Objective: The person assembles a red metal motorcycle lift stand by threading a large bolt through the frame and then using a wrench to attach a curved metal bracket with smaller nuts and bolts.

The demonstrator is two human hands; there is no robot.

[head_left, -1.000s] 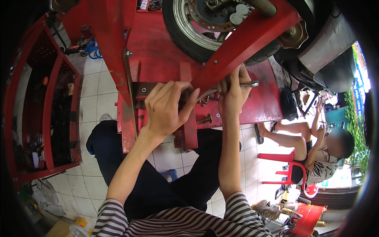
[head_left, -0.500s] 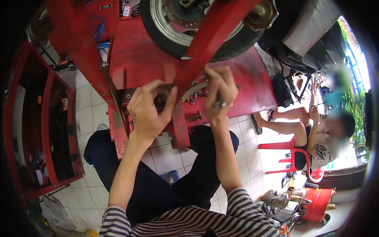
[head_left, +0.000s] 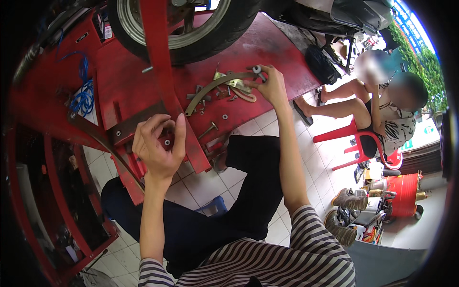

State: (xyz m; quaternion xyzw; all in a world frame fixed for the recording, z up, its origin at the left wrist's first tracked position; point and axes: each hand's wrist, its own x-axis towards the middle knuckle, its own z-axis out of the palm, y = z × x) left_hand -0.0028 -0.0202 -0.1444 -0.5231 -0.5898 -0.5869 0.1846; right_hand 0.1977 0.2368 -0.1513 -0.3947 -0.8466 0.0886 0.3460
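Observation:
My left hand point(head_left: 161, 146) is raised over the red steel frame point(head_left: 189, 143), its fingers curved and apart from the thumb. A round metal fastener point(head_left: 167, 142) shows in the gap between them, apparently on the frame behind. My right hand point(head_left: 272, 88) pinches a metal tool with a round silver end point(head_left: 257, 70) above the red platform. Beside its fingertips is the right end of a curved flat metal strip point(head_left: 208, 89); whether they touch it I cannot tell. Next to the strip lie a yellowish metal bracket point(head_left: 237, 85), several nuts and small bolts, and a longer bolt point(head_left: 209, 129).
A tyred wheel point(head_left: 191, 48) stands at the far side of the red platform point(head_left: 282, 57). Blue hose point(head_left: 83, 98) lies coiled at left, above a red cabinet point(head_left: 57, 191). Another person point(head_left: 382, 105) sits on a red chair point(head_left: 368, 143) at right, near boots point(head_left: 349, 198).
The view has swung, shifting the frame and parts leftward. My right hand has moved from over the frame out to the strip's right end, with the tool showing. My left hand stays raised, its fingers curved.

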